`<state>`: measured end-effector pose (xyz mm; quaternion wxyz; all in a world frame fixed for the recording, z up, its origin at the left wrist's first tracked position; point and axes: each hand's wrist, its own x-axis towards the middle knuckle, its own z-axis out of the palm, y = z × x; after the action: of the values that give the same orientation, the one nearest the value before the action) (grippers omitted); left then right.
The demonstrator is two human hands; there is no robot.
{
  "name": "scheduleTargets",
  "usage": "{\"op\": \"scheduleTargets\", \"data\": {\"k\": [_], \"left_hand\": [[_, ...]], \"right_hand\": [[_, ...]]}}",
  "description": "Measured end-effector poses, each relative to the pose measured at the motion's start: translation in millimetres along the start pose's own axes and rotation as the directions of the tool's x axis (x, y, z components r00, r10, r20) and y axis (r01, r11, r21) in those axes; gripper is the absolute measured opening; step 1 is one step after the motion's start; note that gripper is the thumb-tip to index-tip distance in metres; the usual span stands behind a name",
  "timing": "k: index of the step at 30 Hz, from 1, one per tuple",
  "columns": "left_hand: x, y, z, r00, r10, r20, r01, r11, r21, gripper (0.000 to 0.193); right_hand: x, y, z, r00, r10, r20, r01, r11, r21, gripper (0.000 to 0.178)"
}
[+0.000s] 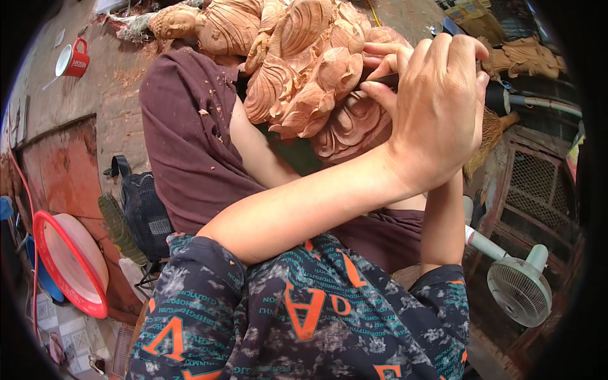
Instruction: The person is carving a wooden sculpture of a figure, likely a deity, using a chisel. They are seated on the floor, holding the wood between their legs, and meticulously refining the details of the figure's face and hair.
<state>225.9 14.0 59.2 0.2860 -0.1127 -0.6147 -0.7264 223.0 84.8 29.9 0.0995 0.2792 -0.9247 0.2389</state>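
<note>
A reddish-brown wood carving (304, 69) lies across my lap, with a carved head (172, 24) at its far left and ridged, petal-like folds toward the right. My left arm crosses in front of my body. My left hand (437, 104) is closed at the carving's right side, its back toward me; what it grips is hidden. Behind it, my right hand (382, 95) is mostly covered. Its visible thumb and fingers point left, closed around a thin dark carving tool (389, 80), close to the wood. The tool's tip and handle are hard to make out.
Wood chips lie on the floor and my brown trousers (183, 114). A red mug (76, 60) stands far left. At left are a black mesh bag (145, 199) and a red-rimmed basin (95, 307). A fan (519, 288) and a straw broom (491, 136) are at right.
</note>
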Motion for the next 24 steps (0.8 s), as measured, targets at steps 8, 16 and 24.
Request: {"op": "scheduleTargets", "data": {"k": [8,16,24], "left_hand": [[3,-3,-1,1.000,0.006,-0.010,-0.006,0.999,-0.032,0.020],[-1,-1,-9,0.997,-0.008,0.082,0.013,0.998,-0.059,0.028],[-40,36,-37,0.891,0.176,0.417,-0.095,0.973,-0.209,0.016]], "right_hand": [[1,0,1,1.000,0.002,-0.020,-0.002,1.000,0.009,0.013],[1,3,4,0.998,0.027,-0.049,-0.025,0.999,0.023,0.013],[-39,-55,-7,0.842,0.360,-0.401,-0.243,0.918,0.313,0.013]]}}
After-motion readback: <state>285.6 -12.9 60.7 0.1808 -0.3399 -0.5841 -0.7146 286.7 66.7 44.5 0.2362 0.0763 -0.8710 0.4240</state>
